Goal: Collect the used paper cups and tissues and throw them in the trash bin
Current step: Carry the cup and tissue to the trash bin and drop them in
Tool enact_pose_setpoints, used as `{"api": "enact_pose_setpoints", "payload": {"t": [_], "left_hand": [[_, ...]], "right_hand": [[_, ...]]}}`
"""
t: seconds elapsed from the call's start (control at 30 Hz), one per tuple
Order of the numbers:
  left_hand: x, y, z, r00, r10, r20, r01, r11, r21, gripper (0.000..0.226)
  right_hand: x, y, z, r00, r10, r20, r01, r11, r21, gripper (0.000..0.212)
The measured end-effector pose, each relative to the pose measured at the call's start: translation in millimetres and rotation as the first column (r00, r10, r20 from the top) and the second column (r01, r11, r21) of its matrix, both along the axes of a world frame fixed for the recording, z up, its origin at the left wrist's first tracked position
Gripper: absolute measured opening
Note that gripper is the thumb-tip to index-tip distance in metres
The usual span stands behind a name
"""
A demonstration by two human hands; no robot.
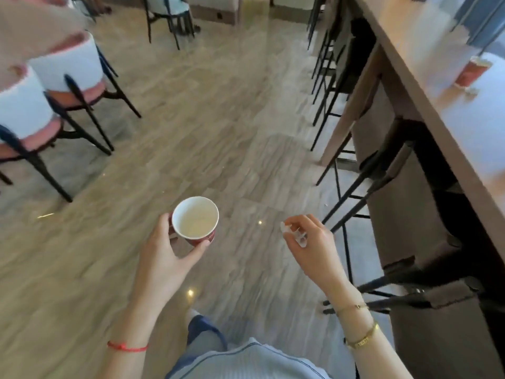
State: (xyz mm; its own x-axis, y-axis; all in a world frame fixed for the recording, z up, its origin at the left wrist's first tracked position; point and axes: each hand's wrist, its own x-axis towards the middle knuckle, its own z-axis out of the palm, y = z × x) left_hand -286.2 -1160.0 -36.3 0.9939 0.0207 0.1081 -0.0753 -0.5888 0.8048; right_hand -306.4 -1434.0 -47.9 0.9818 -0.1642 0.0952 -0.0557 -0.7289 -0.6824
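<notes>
Up and to the left of the left hand (166, 250), white-backed chairs (68, 69) stand on the floor. That hand grips a red paper cup (196, 221), upright, its white inside showing. The right hand (311, 244) pinches a small, blurred whitish scrap (293, 233). Well beyond it, another red cup (472, 71) sits on the long counter (426, 86).
</notes>
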Motion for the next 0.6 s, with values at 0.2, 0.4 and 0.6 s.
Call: {"api": "enact_pose_setpoints", "payload": {"t": [0.2,0.4,0.6], "left_hand": [[36.4,131.7,-4.9,0.96,0.278,0.025,-0.279,0.96,0.02,0.06],[47.4,259.4,-9.8,0.85,0.526,0.028,-0.527,0.848,0.058,0.064],[48.3,352.8,-20.3,0.696,0.718,0.016,-0.718,0.696,0.016,0.064]], "right_hand": [[114.7,141.6,-3.9,0.956,0.293,0.028,-0.292,0.956,-0.024,0.018],[192.6,290.7,-2.7,0.848,0.528,0.055,-0.527,0.849,-0.018,0.018],[252.0,415.2,-9.9,0.686,0.727,0.028,-0.727,0.687,-0.013,0.018]]}}
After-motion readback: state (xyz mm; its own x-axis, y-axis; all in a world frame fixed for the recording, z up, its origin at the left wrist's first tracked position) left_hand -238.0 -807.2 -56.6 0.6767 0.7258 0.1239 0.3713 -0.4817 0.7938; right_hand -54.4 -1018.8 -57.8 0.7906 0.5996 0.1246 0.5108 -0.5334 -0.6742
